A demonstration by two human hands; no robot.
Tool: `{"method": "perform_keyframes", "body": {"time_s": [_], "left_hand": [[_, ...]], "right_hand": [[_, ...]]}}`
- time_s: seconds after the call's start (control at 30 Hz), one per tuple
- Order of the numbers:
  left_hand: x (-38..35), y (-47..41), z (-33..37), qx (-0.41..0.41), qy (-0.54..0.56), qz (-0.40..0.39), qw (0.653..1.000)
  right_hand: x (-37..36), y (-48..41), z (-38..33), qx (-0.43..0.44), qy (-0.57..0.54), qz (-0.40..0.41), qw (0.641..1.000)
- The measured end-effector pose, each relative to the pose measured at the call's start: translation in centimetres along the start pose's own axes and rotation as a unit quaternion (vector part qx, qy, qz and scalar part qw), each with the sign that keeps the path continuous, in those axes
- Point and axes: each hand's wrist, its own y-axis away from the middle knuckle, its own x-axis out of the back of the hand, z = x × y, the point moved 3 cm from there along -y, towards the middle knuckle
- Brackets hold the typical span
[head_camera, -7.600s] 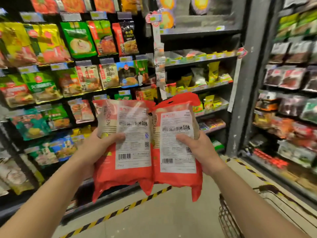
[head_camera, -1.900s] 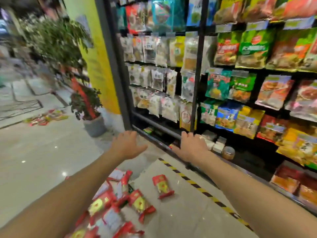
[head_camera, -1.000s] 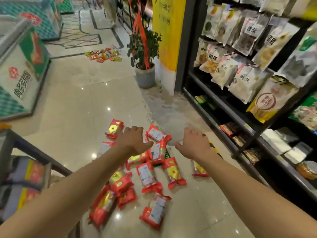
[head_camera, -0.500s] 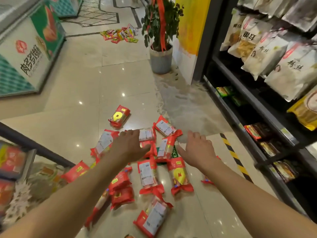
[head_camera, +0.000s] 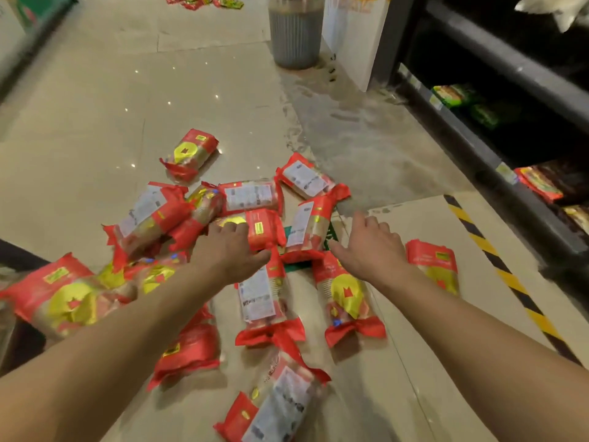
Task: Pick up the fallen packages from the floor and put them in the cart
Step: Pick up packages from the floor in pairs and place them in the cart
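Roughly fourteen red packages [head_camera: 347, 295] on floor [head_camera: 95, 122]; left hand [head_camera: 229, 253] and right hand [head_camera: 369, 247], grips apart.

A: Does the left hand [head_camera: 230, 250] touch the red package [head_camera: 265, 229] under it?
B: Cannot tell — its fingers [head_camera: 236, 230] cover that spot. A green thing [head_camera: 289, 231] lies buried beneath the pile [head_camera: 251, 196].
A: And the labels [head_camera: 256, 295]?
B: Blurred, unreadable. The nearest package [head_camera: 277, 406] is cut off at the bottom, the grey pot [head_camera: 294, 36] at the top.

Shop aisle, pretty clearly — shelving [head_camera: 471, 138] with price tags [head_camera: 505, 172] and packets [head_camera: 537, 184] is seen at 2 o'clock, identical red packages [head_camera: 256, 295] are scattered over tiled floor [head_camera: 95, 122].
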Motion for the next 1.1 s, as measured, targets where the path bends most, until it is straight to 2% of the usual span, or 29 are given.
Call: {"method": "perform_keyframes", "body": {"time_s": [0.3, 0.47, 0.63, 0.7, 0.8, 0.87, 0.97, 1.03, 1.1], "left_hand": [[-12.6, -9.8, 0.1, 0.01, 0.002, 0.048, 0.999], [-16.8, -13.1, -0.5, -0.01, -0.047, 0.063, 0.997], [-18.5, -13.9, -0.6, -0.004, -0.044, 0.051, 0.998], [-20.2, -14.3, -1.2, 0.016, -0.019, 0.044, 0.999], [-23.9, -14.7, -3.0, 0.101, 0.078, 0.033, 0.991], [-26.9, -14.8, -4.3, 0.172, 0.173, -0.007, 0.97], [-31.3, -15.4, -6.1, 0.261, 0.335, -0.061, 0.903], [-33.0, -15.6, -6.6, 0.276, 0.446, -0.073, 0.848], [-33.5, -15.7, -6.5, 0.269, 0.518, -0.076, 0.808]], "right_hand": [[-14.0, -7.8, 3.6, 0.011, 0.051, 0.031, 0.998], [-17.9, -9.9, 6.0, 0.01, 0.102, 0.028, 0.994], [-19.9, -9.7, 7.1, -0.003, 0.093, 0.011, 0.996], [-21.2, -10.0, 7.6, -0.007, 0.081, 0.005, 0.997], [-22.8, -10.9, 8.5, -0.013, 0.076, 0.002, 0.997], [-23.9, -11.5, 9.1, -0.023, 0.071, -0.004, 0.997], [-25.2, -12.2, 9.6, -0.049, 0.044, -0.017, 0.998], [-26.1, -12.6, 9.7, -0.062, 0.019, -0.022, 0.998], [-26.8, -12.8, 9.6, -0.077, -0.014, -0.027, 0.997]]}}
